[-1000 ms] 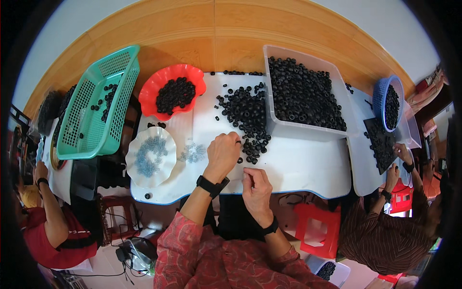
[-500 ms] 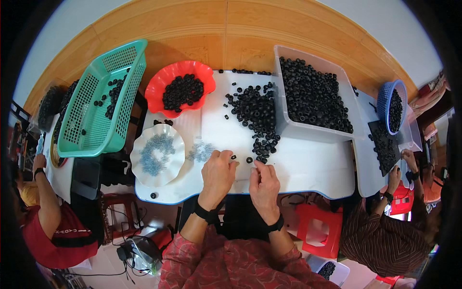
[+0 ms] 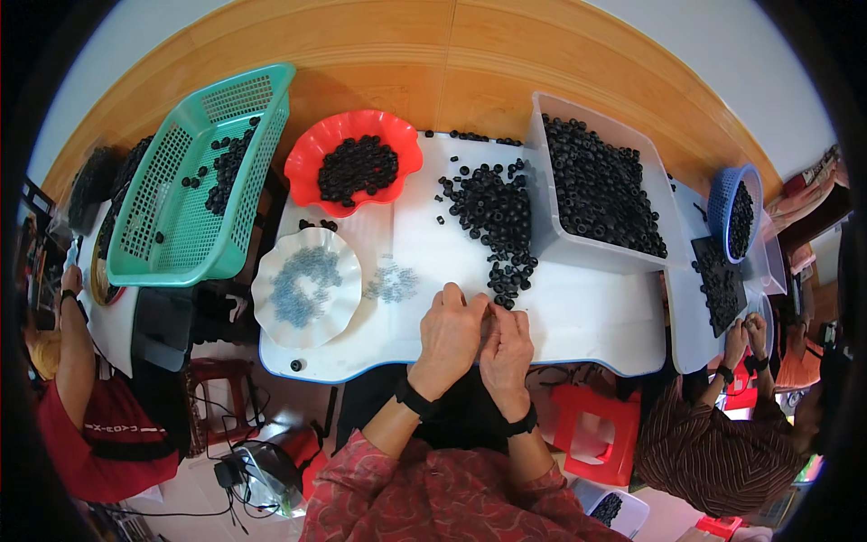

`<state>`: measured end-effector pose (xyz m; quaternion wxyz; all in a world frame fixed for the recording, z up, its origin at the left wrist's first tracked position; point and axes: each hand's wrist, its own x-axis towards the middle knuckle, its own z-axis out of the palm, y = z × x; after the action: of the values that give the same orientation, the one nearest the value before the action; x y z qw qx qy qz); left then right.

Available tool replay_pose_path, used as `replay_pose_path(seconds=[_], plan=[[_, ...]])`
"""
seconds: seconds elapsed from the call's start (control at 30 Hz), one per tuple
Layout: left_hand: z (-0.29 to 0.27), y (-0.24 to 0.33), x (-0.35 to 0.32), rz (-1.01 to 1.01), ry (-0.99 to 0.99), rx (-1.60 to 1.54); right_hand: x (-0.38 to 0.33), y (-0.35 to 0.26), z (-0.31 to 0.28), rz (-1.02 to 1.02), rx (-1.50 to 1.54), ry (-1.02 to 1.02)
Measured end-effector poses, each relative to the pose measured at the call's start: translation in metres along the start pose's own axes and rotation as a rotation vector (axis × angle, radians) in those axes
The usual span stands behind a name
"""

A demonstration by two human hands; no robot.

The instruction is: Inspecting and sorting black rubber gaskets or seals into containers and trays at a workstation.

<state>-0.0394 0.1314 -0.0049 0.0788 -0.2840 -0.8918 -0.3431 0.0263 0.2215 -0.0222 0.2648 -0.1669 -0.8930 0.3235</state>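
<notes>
My left hand point(image 3: 450, 339) and my right hand point(image 3: 507, 354) meet over the front of the white table, fingertips pinched together. Half a second ago a small black ring showed at my left fingertips; now the fingers hide whatever is between them. Just beyond my right fingers, a loose pile of black rings point(image 3: 492, 212) trails toward me. A white scalloped plate point(image 3: 268, 321) left of my hands holds many small, clear bluish pieces point(image 3: 293, 303). More such pieces point(image 3: 391, 283) lie on the tabletop between plate and hands.
Behind the plate sits a red scalloped bowl point(image 3: 302, 172) of black rings. A green basket point(image 3: 190, 271) stands far left; a clear bin point(image 3: 578, 248) full of rings stands back right. Co-workers point(image 3: 108, 434) point(image 3: 722, 443) sit on both sides. A red stool point(image 3: 623, 438) is below the table.
My hands have come together, the left moving right until its fingertips meet the right's. The black ring at my left fingertips is no longer visible. The whole view has shifted slightly.
</notes>
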Motion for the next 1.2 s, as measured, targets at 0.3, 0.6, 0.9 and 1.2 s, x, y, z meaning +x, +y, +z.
replay_pose_path(seconds=[0.3, 0.6, 0.9, 1.2], plan=[[-0.024, -0.012, -0.027, -0.099, 0.108, -0.497, 0.000, -0.003, 0.002, -0.062, -0.053, 0.046], [-0.050, -0.041, -0.075, -0.571, 0.101, -1.374, 0.007, -0.046, 0.024, -0.155, 0.160, -0.081], [-0.058, -0.064, -0.093, -0.626, 0.193, -1.624, 0.017, -0.064, 0.060, -0.178, -0.095, -0.139], [-0.059, -0.068, -0.094, -0.617, 0.137, -1.724, 0.018, -0.060, 0.065, -0.154, -0.107, -0.147]])
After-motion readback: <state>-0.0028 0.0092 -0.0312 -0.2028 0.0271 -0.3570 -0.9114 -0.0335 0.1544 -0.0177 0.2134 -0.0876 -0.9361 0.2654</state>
